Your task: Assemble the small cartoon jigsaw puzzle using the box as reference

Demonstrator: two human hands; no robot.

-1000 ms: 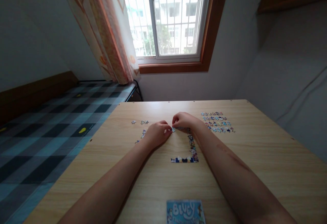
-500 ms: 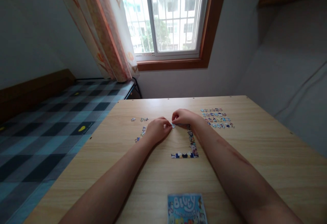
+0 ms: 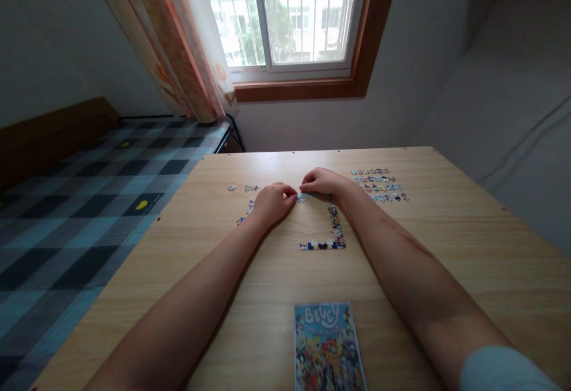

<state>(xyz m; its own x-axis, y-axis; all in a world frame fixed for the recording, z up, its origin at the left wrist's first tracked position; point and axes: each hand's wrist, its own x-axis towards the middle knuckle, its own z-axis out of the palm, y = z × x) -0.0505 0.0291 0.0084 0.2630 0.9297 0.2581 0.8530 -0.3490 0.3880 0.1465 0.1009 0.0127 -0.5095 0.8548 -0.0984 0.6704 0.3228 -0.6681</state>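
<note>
Thumb and fingers of our bare left hand (image 3: 273, 202) are drawn together at the centre of the frame, beside pale blue cardboard jigsaw pieces (image 3: 302, 198). Our bare right hand (image 3: 322, 181) bends in from the other side, its fingertips lowered close to the same pieces. Both hands look pinched, but we cannot tell whether either one grips a piece.

Below our right wrist, a multicoloured strip of joined jigsaw pieces (image 3: 336, 224) runs down to a corner, where it meets a dark blue and cream bottom strip (image 3: 321, 246). Left of our left hand sits a short, patterned cluster of pieces (image 3: 250, 205), with small loose pieces (image 3: 251, 188) above it. Right of centre, beyond our right forearm, we see several rows of small multicoloured pieces (image 3: 379, 185).

At the bottom centre lies a light blue rectangular picture sheet or box (image 3: 330, 346) crowded with cartoon figures; we read "BLUEY" in white letters, while the line beneath is too blurred to read. All this rests on a pale wood-grain table (image 3: 259, 296).

At the left we see a bed with a blue, grey and black checked cover (image 3: 116, 200), its tiny lettering near a yellow mark illegible.
</note>
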